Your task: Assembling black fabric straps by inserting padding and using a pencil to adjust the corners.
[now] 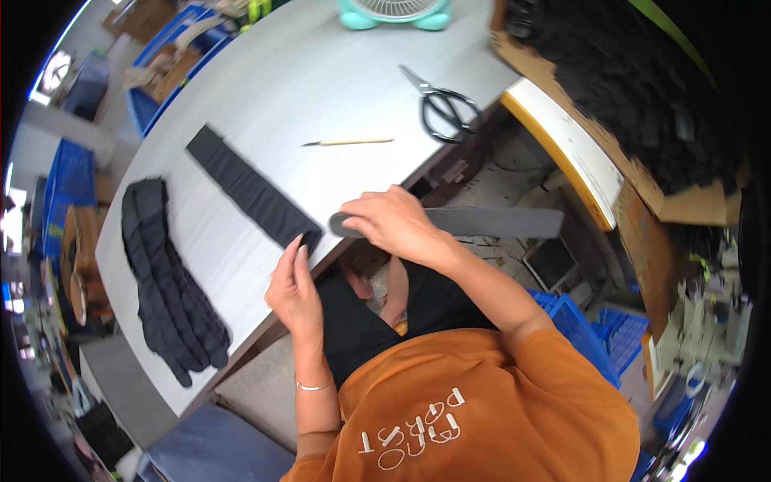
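A flat black fabric strip (pixel 249 189) lies slantwise across the table. Its near end is pinched between the thumb and fingers of my left hand (pixel 295 285) at the table's front edge. My right hand (pixel 393 225) is closed around a long, flat dark grey strip (pixel 498 222) with a rounded end. That rounded end sticks out past my thumb, close to the fabric strip's near end but apart from it. The rest of the grey strip reaches right, beyond the table edge. To the left, several black fabric strips (pixel 165 281) lie bunched together.
Black-handled scissors (pixel 442 106) lie near the table's right edge. Left of them is a thin tool (pixel 353 142) with a pale handle and dark tip. A turquoise fan base (pixel 393 14) stands at the back. On the right, a cardboard box (pixel 699 205) holds piled black fabric pieces.
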`<state>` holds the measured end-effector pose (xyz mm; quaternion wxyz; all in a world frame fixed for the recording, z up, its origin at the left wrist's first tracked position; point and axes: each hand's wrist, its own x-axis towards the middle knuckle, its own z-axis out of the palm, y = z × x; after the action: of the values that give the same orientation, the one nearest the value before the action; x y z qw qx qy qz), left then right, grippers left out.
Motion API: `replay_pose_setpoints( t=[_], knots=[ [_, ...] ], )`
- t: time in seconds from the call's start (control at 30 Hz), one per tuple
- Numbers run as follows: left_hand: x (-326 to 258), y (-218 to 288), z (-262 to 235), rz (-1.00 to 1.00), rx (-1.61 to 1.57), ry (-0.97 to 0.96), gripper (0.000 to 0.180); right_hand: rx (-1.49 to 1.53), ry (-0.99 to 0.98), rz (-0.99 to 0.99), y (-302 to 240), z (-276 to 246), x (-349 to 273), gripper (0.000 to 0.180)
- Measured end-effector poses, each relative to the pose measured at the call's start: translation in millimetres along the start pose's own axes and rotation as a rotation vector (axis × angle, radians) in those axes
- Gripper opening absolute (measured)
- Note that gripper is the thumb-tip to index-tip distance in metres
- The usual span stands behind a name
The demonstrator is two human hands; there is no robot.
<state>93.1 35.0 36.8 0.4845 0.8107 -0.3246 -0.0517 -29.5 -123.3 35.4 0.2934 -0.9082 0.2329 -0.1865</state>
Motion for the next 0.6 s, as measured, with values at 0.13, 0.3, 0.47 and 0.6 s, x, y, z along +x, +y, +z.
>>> replay_pose_setpoints(
  t=[0.13,0.3,0.47,0.6],
  knots=[
    [8,4,-1,-0.116,-0.223,-0.024,0.019,-0.117,0.433,-0.076,-28,-6,-4,0.023],
    [7,-6,2,-0.268,-0.401,-0.024,0.022,-0.423,0.355,-0.219,-34,23,-15,0.039],
    [7,-10,-2,-0.295,-0.495,-0.035,0.022,-0.38,0.275,-0.188,-30,36,-24,0.042],
    [10,-12,-8,-0.304,-0.515,-0.065,0.021,-0.125,0.127,0.009,-38,17,-13,0.042]
  ],
)
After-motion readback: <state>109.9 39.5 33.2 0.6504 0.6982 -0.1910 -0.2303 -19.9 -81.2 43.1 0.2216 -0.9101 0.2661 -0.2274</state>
